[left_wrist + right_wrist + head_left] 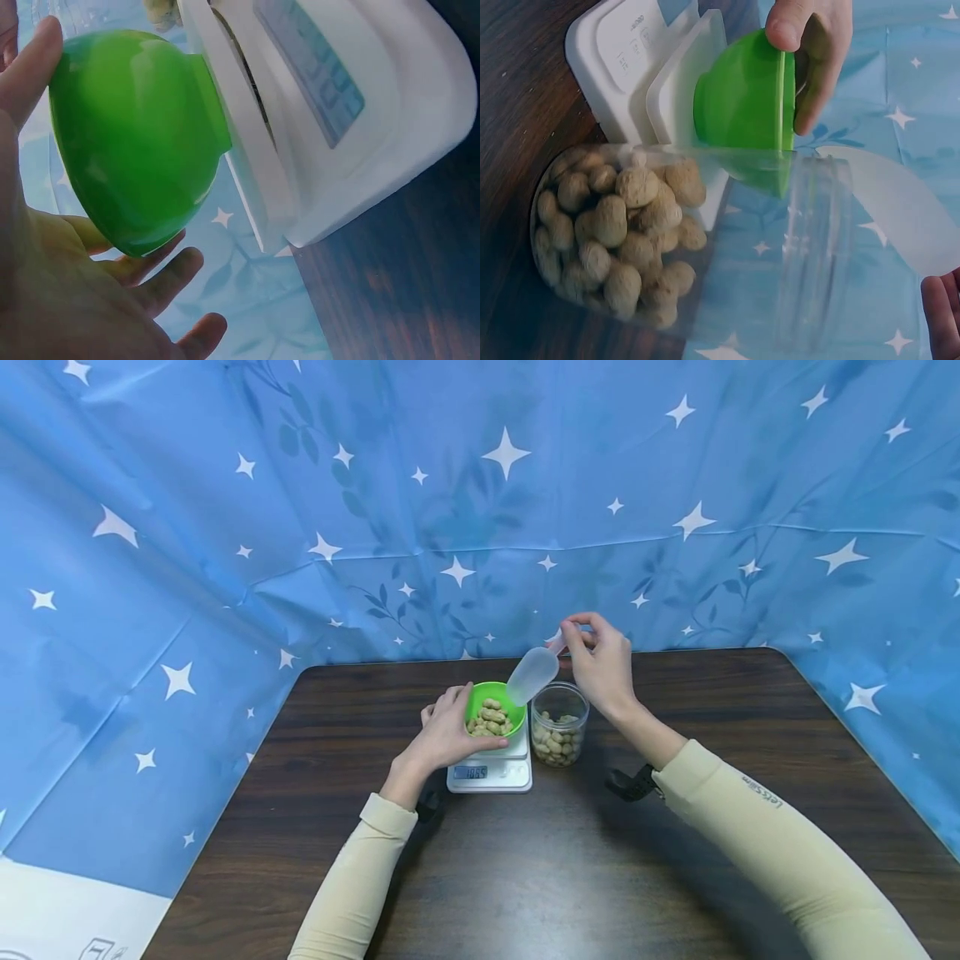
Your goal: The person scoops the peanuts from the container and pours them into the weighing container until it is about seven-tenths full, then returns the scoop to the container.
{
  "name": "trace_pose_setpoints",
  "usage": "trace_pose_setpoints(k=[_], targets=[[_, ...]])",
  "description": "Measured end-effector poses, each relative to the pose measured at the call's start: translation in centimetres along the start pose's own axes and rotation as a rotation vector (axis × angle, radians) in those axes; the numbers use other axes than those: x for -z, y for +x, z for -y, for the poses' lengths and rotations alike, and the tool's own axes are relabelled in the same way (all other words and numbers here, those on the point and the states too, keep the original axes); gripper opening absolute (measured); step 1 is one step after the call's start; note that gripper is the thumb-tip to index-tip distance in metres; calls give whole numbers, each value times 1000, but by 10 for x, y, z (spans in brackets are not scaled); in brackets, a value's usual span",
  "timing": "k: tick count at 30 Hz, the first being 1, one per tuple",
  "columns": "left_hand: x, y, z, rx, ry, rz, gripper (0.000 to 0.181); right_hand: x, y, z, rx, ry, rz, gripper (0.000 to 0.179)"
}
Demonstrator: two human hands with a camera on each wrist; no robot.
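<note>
Blue cloth (420, 518) patterned with white stars and leaf sprays hangs behind a dark wood-grain table (570, 885), with a white panel (75, 902) showing at the lower left. Near the table's far edge sits a white scale (517, 777), its display (471, 772) lit with digits too small to read surely. On the scale's platform rests a green bowl (489, 688) with unshelled peanuts (492, 716) inside.

The left hand (448, 727) is curved around the bowl's left side, its thumb reaching along the near rim and its index finger on the far side, so the bowl lies between them; the other fingers spread loosely below the rim in the left wrist view.

Just right of the scale stands a clear open jar (561, 702), roughly half full of more peanuts. Above and behind it, the right hand (603, 664) pinches the handle of a translucent scoop (533, 675). The scoop slants down to the left, away from those fingers, its tip at the bowl's right rim; whether they touch I cannot tell. Cream sleeves (352, 885) cover both forearms.
</note>
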State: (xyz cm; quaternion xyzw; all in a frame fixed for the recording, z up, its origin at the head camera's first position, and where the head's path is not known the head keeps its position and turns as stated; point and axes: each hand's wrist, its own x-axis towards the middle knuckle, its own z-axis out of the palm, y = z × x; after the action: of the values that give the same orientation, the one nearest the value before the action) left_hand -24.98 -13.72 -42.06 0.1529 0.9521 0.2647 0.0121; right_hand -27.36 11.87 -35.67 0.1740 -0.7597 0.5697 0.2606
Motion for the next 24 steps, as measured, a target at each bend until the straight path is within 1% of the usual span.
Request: trace_pose_setpoints(k=[2, 5, 9, 11, 14, 18, 21, 24], targets=[[-1, 0, 0, -12, -1, -8, 120, 5, -1, 3, 33, -13, 2, 29], [-2, -1, 1, -42, -19, -40, 116, 13, -2, 6, 73, -16, 1, 26], [-2, 0, -3, -104, -72, -90, 111, 23, -2, 7, 109, 6, -14, 23], [-3, 1, -5, -131, -80, -100, 109, 27, -1, 7, 121, 7, -20, 22], [-3, 2, -11, -167, -71, -102, 108, 32, 1, 5, 133, -14, -23, 21], [-4, 6, -20, -213, -46, -93, 105, 37, 3, 2, 141, -79, -17, 22], [-7, 10, -27, -242, -22, -78, 101, 39, 4, -1, 156, -143, 9, 21], [-9, 12, -36, -256, -1, -63, 98, 40, 4, -5, 189, -215, 47, 18]])
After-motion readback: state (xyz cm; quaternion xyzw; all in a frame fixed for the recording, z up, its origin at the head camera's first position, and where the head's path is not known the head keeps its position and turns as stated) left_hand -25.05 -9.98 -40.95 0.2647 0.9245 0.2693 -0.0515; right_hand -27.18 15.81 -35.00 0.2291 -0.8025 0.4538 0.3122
